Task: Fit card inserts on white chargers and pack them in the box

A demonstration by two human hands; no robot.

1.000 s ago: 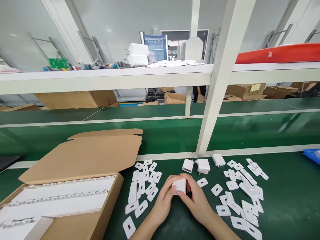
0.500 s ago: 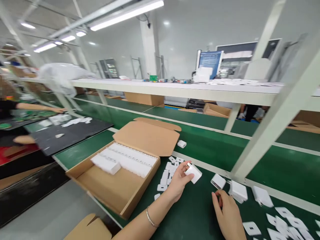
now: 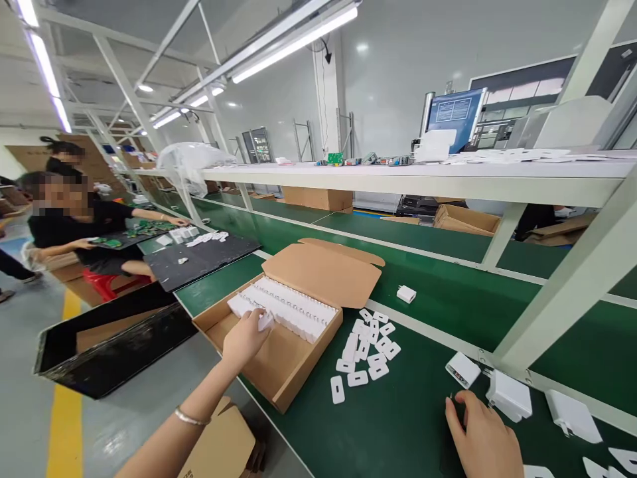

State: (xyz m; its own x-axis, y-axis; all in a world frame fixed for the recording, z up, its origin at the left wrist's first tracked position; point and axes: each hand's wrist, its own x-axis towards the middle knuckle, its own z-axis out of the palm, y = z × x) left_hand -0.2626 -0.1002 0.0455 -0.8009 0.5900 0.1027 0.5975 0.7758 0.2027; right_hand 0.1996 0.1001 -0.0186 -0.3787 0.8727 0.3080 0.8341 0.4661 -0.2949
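My left hand (image 3: 246, 337) is inside the open cardboard box (image 3: 289, 388), its fingers closed on a white charger (image 3: 266, 321). The charger is against the near end of the rows of white chargers (image 3: 298, 307) packed in the box. My right hand (image 3: 485, 435) rests low over the green table, fingers curled and thumb close to the index finger; a small dark bit shows at the fingertips, too small to name. Just beyond it lie a white charger with its port face showing (image 3: 462, 369) and more white chargers (image 3: 511, 394).
White plates with slots (image 3: 357, 378) lie scattered right of the box. A lone charger (image 3: 407, 293) sits behind them. A slanted white post (image 3: 562, 285) and a shelf (image 3: 398, 180) stand over the table. At left, a co-worker (image 3: 99, 226) sits by a black mat (image 3: 219, 255).
My left hand has carried the charger from above the table leftward into the box. My right hand stays near the chargers. The view has swung left.
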